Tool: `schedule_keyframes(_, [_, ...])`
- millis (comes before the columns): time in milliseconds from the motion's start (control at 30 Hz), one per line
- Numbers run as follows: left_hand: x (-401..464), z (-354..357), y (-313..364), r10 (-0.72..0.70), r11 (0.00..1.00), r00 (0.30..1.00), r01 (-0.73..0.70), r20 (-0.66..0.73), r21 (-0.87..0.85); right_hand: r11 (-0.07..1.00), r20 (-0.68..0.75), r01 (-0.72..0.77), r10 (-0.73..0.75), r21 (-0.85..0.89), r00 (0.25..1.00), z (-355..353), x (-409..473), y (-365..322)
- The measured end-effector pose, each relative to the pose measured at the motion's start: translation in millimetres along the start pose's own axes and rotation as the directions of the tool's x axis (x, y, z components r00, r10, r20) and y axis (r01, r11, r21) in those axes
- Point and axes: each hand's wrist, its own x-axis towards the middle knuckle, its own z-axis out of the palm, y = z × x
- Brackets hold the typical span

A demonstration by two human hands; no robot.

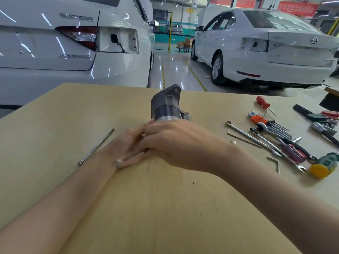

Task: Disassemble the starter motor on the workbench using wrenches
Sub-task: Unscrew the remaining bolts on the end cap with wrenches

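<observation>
Both hands meet at the near end of the starter motor point(166, 107), right hand point(176, 143) curled over it, left hand point(128, 145) flat-fingered beneath; whether the right grips anything is hidden, so steady the housing firmly before fetching a wrench point(247, 134) from three o'clock.

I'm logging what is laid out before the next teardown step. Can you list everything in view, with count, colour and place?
Grey metal starter motor: one, bench centre, near end under the hands.
Long thin steel through-bolt: one, silver, bench left.
Steel combination wrenches: at least two, silver, bench right.
Loose bent hex keys: two, silver, near the wrenches.
Orange-holdered hex key set: one, bench right.
Chrome ratchet handle: one, over the key set.
Red-handled screwdriver: one, far right.
Pale wooden workbench: one, tan.
White sedan cars: two, behind the bench.
Left hand: fingers at the motor's near end.
Right hand: laid over the left, covering that end.
</observation>
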Motion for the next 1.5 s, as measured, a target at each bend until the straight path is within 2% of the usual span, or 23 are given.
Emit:
schedule_keyframes(33, [1,0,-1,0.011,0.999,1.000,-0.011,-0.015,-0.035,0.975,-0.161,-0.026,0.063,0.223,0.985,1,-9,0])
schedule_keyframes(67, [1,-1,-2,0.049,0.999,0.999,-0.049,0.002,-0.007,0.890,-0.302,-0.043,0.199,0.453,0.932,3,-19,-1])
schedule_keyframes(100, [0,-1,-2,0.071,0.997,0.997,-0.071,-0.003,0.006,0.758,-0.382,-0.035,0.367,0.651,0.848,5,-28,-4])
schedule_keyframes(133, [0,-1,-2,0.060,0.998,0.998,-0.060,0.003,-0.003,0.603,-0.396,-0.007,0.532,0.797,0.748,10,-36,-6])
schedule_keyframes(200, [1,0,0,0.050,0.999,0.999,-0.050,-0.001,0.004,0.261,-0.263,0.085,0.791,0.962,0.553,20,-49,-8])
schedule_keyframes(267, [2,0,0,0.056,0.998,0.998,-0.056,0.001,0.025,-0.093,-0.002,0.190,0.893,0.977,0.450,25,-59,-4])
schedule_keyframes(300, [2,0,1,0.060,0.998,0.998,-0.060,0.000,0.017,-0.216,0.101,0.233,0.900,0.948,0.424,27,-61,-1])
schedule_keyframes(333, [2,0,1,0.060,0.998,0.998,-0.061,0.003,0.015,-0.294,0.168,0.265,0.896,0.918,0.410,28,-63,1])
schedule_keyframes(400, [2,-1,-1,0.063,0.998,0.998,-0.063,0.011,0.022,-0.364,0.224,0.315,0.888,0.877,0.402,29,-62,4])
schedule_keyframes(567, [4,-4,-3,0.073,0.997,0.996,-0.074,0.042,0.015,-0.404,0.242,0.354,0.874,0.843,0.422,31,-57,2])
schedule_keyframes(900, [5,-5,-3,0.075,0.997,0.997,-0.075,0.034,0.016,-0.376,0.229,0.390,0.899,0.841,0.372,31,-56,-5])
schedule_keyframes(1033, [4,-4,-3,0.070,0.997,0.997,-0.071,0.020,0.025,-0.292,0.146,0.381,0.918,0.877,0.368,32,-57,-8])
schedule_keyframes(1100, [3,-2,-2,0.066,0.997,0.997,-0.067,0.026,0.026,-0.166,0.037,0.316,0.926,0.934,0.376,32,-58,-8])
schedule_keyframes(1133, [3,-2,-2,0.063,0.998,0.998,-0.064,0.031,0.022,-0.067,-0.041,0.262,0.921,0.963,0.386,31,-59,-7])
schedule_keyframes(1200, [2,-1,-1,0.061,0.998,0.997,-0.062,0.043,0.029,0.157,-0.216,0.167,0.870,0.974,0.443,28,-59,-5])
schedule_keyframes(1267, [2,-1,-1,0.065,0.997,0.997,-0.067,0.047,0.032,0.312,-0.302,0.069,0.804,0.948,0.512,22,-56,1])
schedule_keyframes(1333, [1,0,-1,0.064,0.998,0.997,-0.065,0.041,0.024,0.455,-0.324,-0.066,0.722,0.888,0.611,9,-49,11])
schedule_keyframes(1400, [2,0,-1,0.070,0.997,0.997,-0.071,0.033,0.027,0.633,-0.283,-0.162,0.541,0.757,0.792,-8,-38,20])
schedule_keyframes(1433, [2,0,-1,0.077,0.996,0.997,-0.078,0.028,0.035,0.721,-0.242,-0.171,0.431,0.672,0.869,-15,-29,23])
schedule_keyframes(1500, [3,-3,-3,0.101,0.994,0.994,-0.103,0.033,0.037,0.869,-0.148,-0.144,0.240,0.474,0.959,-23,-10,23])
